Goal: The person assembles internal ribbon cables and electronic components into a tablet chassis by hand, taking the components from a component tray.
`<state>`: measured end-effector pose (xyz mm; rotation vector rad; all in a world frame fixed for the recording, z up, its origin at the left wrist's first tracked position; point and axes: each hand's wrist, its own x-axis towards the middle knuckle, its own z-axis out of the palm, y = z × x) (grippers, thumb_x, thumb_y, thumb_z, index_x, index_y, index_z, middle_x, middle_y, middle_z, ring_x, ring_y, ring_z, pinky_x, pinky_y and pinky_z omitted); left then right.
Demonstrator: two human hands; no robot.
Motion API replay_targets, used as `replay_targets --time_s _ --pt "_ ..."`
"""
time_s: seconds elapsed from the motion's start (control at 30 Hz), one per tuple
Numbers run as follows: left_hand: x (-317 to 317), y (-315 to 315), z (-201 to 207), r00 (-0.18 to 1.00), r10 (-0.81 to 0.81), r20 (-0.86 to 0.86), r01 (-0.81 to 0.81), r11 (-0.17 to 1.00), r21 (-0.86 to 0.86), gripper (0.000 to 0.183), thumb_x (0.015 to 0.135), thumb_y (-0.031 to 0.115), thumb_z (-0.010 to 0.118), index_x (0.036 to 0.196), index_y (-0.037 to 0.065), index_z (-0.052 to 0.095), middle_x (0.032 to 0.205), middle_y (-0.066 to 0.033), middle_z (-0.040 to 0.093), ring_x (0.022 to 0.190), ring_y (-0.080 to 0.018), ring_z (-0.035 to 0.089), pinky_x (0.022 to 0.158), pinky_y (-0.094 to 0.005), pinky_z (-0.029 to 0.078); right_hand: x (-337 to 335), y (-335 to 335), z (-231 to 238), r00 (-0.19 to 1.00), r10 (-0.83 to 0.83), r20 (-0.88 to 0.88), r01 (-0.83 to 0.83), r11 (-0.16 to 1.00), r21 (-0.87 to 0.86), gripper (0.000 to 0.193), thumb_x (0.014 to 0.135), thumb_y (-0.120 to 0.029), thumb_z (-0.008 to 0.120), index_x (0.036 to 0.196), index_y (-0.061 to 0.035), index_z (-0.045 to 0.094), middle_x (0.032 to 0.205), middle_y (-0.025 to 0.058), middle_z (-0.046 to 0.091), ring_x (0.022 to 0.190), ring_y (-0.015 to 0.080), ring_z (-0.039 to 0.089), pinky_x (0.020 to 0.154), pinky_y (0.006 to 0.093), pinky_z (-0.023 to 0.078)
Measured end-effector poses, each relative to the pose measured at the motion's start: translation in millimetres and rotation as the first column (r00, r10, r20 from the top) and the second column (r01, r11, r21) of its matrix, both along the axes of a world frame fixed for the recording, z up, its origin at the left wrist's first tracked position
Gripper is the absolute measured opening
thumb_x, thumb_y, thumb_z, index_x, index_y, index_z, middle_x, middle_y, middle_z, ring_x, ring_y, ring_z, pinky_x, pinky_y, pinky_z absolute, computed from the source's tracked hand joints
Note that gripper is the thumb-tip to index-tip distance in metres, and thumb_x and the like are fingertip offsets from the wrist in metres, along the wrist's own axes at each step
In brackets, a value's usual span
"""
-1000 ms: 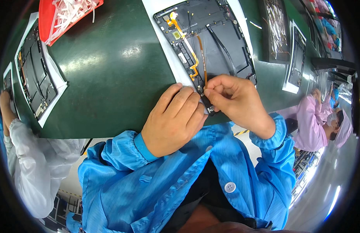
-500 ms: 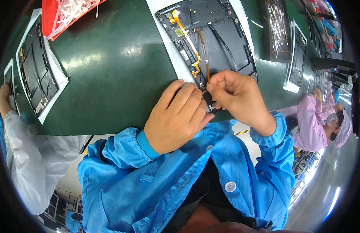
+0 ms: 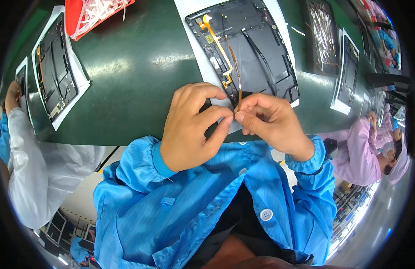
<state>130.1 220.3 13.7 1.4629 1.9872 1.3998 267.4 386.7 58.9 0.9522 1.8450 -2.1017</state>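
Note:
A dark tablet housing (image 3: pixel 256 54) lies on white paper in front of me, with a yellow-orange flex cable (image 3: pixel 221 56) along its left part. Between thumb and index finger, my right hand (image 3: pixel 277 123) pinches the lower end of a narrow brown flex cable (image 3: pixel 237 74), which rises over the housing's near half. My left hand (image 3: pixel 191 123) brings its thumb and index fingertip together right beside that end, touching the right fingertips. Whatever sits in the left pinch is hidden or too small to make out. Both hands cover the housing's near left corner.
At the upper left is a red bin (image 3: pixel 75 22) of white strips. A dark tray (image 3: pixel 323 40) of silvery strips stands right of the housing. More housings lie at left (image 3: pixel 55 67) and right (image 3: pixel 348 67). Co-workers sit on both sides, one in a white sleeve (image 3: pixel 35 170), another in pink (image 3: pixel 357 148).
My left hand has lifted off the housing's edge and closed its thumb and index finger beside my right fingertips. The right hand, with the brown flex cable, has drawn slightly nearer to me.

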Motion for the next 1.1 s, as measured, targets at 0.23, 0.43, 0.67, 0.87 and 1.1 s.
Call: replay_targets --time_s 0.23,0.43,0.67,0.87,1.1 --pt "-3.0 -3.6 6.1 0.99 -0.108 0.087 0.11 0.994 -0.015 0.01 0.081 0.007 0.077 0.09 0.007 0.074 0.119 -0.011 0.063 0.116 -0.0312 0.059 0.106 -0.049 0.037 8.4 0.2 2.5 0.994 0.037 -0.102 -0.042 0.998 -0.046 0.009 0.098 -0.008 0.073 0.101 -0.0009 0.069 0.085 -0.0027 0.066 0.075 0.0024 0.058 0.066 0.0209 0.047" --pt "-2.5 -2.3 5.3 0.984 -0.159 0.075 0.161 0.987 -0.023 0.008 0.082 0.01 0.076 0.09 0.008 0.074 0.118 -0.0105 0.063 0.116 -0.029 0.06 0.109 -0.0518 0.032 15.9 -1.1 1.3 0.995 -0.003 -0.097 -0.002 0.999 -0.049 0.01 0.097 -0.008 0.074 0.102 0.0004 0.07 0.086 -0.001 0.069 0.077 0.0038 0.062 0.069 0.0223 0.051" --pt "-1.2 -0.7 3.3 0.987 -0.139 0.075 0.142 0.989 -0.03 0.007 0.082 0.011 0.076 0.089 0.008 0.073 0.117 -0.0097 0.064 0.115 -0.0281 0.061 0.109 -0.0513 0.031 12.2 0.4 4.9 0.997 -0.007 -0.072 0.008 1.0 0.024 0.01 0.096 -0.007 0.074 0.099 0.0008 0.07 0.081 -0.0011 0.067 0.072 0.0041 0.061 0.064 0.0217 0.05" --pt "-0.2 -0.9 3.1 0.99 -0.118 0.073 0.121 0.992 -0.042 0.008 0.082 0.01 0.076 0.089 0.008 0.073 0.117 -0.0096 0.064 0.115 -0.0282 0.061 0.108 -0.0501 0.033 -7.6 16.9 15.4 0.985 0.11 0.134 -0.091 0.986 -0.142 0.006 0.097 -0.006 0.07 0.096 0.0001 0.069 0.077 -0.0014 0.065 0.067 0.0038 0.06 0.059 0.0213 0.046" --pt "0.4 -0.8 1.2 0.991 -0.118 0.063 0.12 0.993 -0.024 0.011 0.08 0.008 0.078 0.089 0.008 0.072 0.117 -0.01 0.064 0.115 -0.0295 0.061 0.106 -0.0493 0.035 -4.1 18.1 7.8 0.982 0.178 0.071 -0.174 0.983 -0.059 0.005 0.095 -0.004 0.07 0.093 -0.0002 0.068 0.074 -0.003 0.063 0.065 0.0031 0.057 0.058 0.0217 0.045"
